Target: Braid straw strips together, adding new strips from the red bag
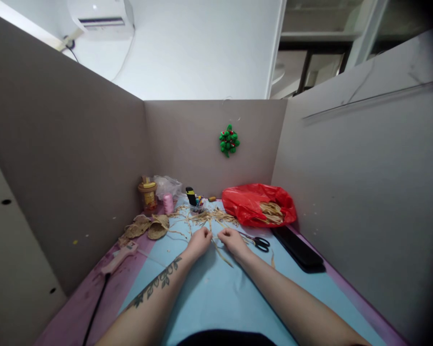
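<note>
The person's left hand [201, 239] pinched a dried straw strip [222, 257], which trailed toward the near side over the blue mat [216, 298]. The right hand [232, 239] was just to the right, fingers bent inward (whether they gripped anything, I couldn't tell), with black scissors [261, 243] beyond it and loose straw [222, 217] farther off.

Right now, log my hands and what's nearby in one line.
left hand: pinching dried strip; right hand: closed, contents unclear; scissors: beside right hand; red bag: farther back
</note>
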Demonstrator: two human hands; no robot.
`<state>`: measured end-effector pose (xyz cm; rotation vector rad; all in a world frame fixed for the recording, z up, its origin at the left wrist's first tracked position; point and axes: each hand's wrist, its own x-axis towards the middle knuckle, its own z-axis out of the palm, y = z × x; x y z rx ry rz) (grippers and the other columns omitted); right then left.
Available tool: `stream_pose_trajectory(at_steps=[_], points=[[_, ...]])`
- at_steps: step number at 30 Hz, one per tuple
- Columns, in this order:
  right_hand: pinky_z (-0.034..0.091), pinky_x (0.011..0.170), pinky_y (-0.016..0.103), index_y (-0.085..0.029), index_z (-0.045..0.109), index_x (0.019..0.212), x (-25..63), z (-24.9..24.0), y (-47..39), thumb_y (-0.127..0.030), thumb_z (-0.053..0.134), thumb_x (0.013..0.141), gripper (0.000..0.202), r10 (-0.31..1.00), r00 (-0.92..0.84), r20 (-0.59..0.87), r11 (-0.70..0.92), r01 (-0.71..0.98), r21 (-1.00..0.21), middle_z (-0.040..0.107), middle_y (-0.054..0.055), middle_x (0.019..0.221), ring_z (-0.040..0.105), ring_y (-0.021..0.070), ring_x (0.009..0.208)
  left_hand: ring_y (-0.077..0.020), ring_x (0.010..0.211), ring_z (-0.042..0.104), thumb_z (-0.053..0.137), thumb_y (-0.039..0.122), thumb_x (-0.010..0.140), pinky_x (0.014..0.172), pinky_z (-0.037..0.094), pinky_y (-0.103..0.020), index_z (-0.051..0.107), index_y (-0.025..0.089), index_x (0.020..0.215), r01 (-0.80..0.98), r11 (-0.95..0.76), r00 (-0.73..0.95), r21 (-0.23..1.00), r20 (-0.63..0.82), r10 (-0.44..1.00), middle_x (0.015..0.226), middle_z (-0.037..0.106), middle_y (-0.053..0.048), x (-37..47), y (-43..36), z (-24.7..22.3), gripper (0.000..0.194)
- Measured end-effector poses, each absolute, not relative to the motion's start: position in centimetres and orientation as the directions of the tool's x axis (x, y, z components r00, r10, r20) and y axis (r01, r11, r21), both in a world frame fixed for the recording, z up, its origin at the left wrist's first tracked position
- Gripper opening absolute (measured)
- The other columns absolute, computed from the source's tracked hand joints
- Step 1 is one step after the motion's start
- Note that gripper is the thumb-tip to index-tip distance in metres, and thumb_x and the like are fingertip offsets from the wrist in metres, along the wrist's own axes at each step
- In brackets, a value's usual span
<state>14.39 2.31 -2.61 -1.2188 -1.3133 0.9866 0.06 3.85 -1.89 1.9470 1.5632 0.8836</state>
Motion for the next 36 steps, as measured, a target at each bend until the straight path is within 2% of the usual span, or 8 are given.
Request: stream_pose_trajectory(at_steps=[4, 7, 12, 16, 21, 26, 31, 36], points=[[0.034, 0.05, 0.023, -0.017, 0.053, 0.062, 14.1, -2.1, 2.0, -0.025, 0.056, 0.064, 0.009, 0.96, 0.087, 0.268, 0.255, 0.13, -0.958, 0.051, -0.003, 0.053, 0.044, 0.0111, 0.05, -0.0122, 0.062, 0.048, 0.045, 0.024, 0.075, 0.06, 0.033, -0.022, 0.049, 0.016, 0.064, 0.69, -0.206, 0.093, 0.694, 0.197, 0.976, 0.06, 0.053, 0.001, -0.2, 4.2, -2.0, 0.014], [0.037, 0.057, 0.025, -0.018, 0.054, 0.071, 13.7, -1.8, 1.1, -0.022, 0.053, 0.07, 0.005, 0.906, 0.08, 0.415, 0.387, 0.237, -0.891, 0.055, 0.0, 0.062, 0.049, 0.0138, 0.058, -0.012, 0.06, 0.047, 0.046, 0.023, 0.073, 0.058, 0.032, -0.022, 0.048, 0.016, 0.06, 0.649, -0.19, 0.074, 0.737, 0.187, 0.98, 0.057, 0.052, 0.001, -0.2, 4.4, -1.8, 0.014], [0.04, 0.067, 0.027, -0.019, 0.055, 0.081, 13.1, -1.9, -0.4, -0.014, 0.045, 0.078, 0.011, 0.744, -0.197, 0.638, 0.641, 0.477, -0.601, 0.059, 0.003, 0.075, 0.053, 0.0165, 0.071, -0.0103, 0.053, 0.044, 0.05, 0.019, 0.066, 0.054, 0.032, -0.021, 0.047, 0.015, 0.056, 0.404, -0.101, 0.104, 0.909, 0.064, 0.992, 0.051, 0.048, 0.003, 0.0, 4.0, -1.5, 0.011], [0.041, 0.068, 0.027, -0.019, 0.055, 0.08, 12.8, -2.2, -0.7, -0.01, 0.043, 0.079, 0.015, 0.641, -0.423, 0.64, 0.738, 0.569, -0.363, 0.059, 0.005, 0.076, 0.053, 0.0174, 0.074, -0.0083, 0.05, 0.041, 0.051, 0.016, 0.062, 0.051, 0.032, -0.02, 0.047, 0.015, 0.055, 0.153, 0.024, 0.135, 0.988, -0.045, 0.99, 0.049, 0.047, 0.004, 0.2, 3.6, -1.5, 0.008], [0.04, 0.066, 0.026, -0.019, 0.054, 0.081, 13.0, -2.7, -0.2, -0.013, 0.041, 0.082, 0.015, 0.606, -0.509, 0.611, 0.755, 0.611, -0.238, 0.06, 0.005, 0.076, 0.054, 0.0173, 0.072, -0.0071, 0.047, 0.039, 0.053, 0.018, 0.06, 0.048, 0.03, -0.02, 0.049, 0.014, 0.057, 0.064, 0.087, 0.166, 0.994, -0.096, 0.981, 0.049, 0.047, 0.004, 0.3, 3.2, -1.4, 0.007], [0.04, 0.066, 0.026, -0.019, 0.055, 0.079, 13.1, -2.9, 0.0, -0.013, 0.042, 0.082, 0.015, 0.63, -0.478, 0.612, 0.734, 0.623, -0.27, 0.06, 0.004, 0.075, 0.053, 0.0166, 0.072, -0.006, 0.047, 0.036, 0.058, 0.022, 0.059, 0.05, 0.029, -0.02, 0.045, 0.015, 0.056, 0.027, 0.012, 0.168, 1.0, -0.016, 0.986, 0.049, 0.042, 0.006, 0.3, 3.0, -1.1, 0.015], [0.039, 0.068, 0.026, -0.019, 0.055, 0.084, 13.1, -2.6, -0.2, -0.021, 0.048, 0.08, 0.008, 0.725, -0.284, 0.627, 0.654, 0.57, -0.498, 0.059, 0.003, 0.076, 0.053, 0.0157, 0.072, -0.0077, 0.053, 0.04, 0.054, 0.021, 0.064, 0.055, 0.033, -0.02, 0.046, 0.015, 0.058, 0.092, -0.12, 0.103, 0.988, 0.111, 0.988, 0.052, 0.045, 0.005, 0.4, 2.9, -0.7, 0.012], [0.038, 0.063, 0.026, -0.018, 0.053, 0.075, 13.5, -2.9, 1.1, -0.028, 0.048, 0.08, 0.012, 0.807, -0.055, 0.588, 0.545, 0.455, -0.705, 0.055, 0.001, 0.069, 0.049, 0.0141, 0.065, -0.0089, 0.056, 0.043, 0.05, 0.017, 0.066, 0.058, 0.035, -0.021, 0.048, 0.015, 0.058, 0.173, -0.162, 0.047, 0.971, 0.156, 0.987, 0.054, 0.048, 0.004, 0.3, 3.4, -0.8, 0.008]])
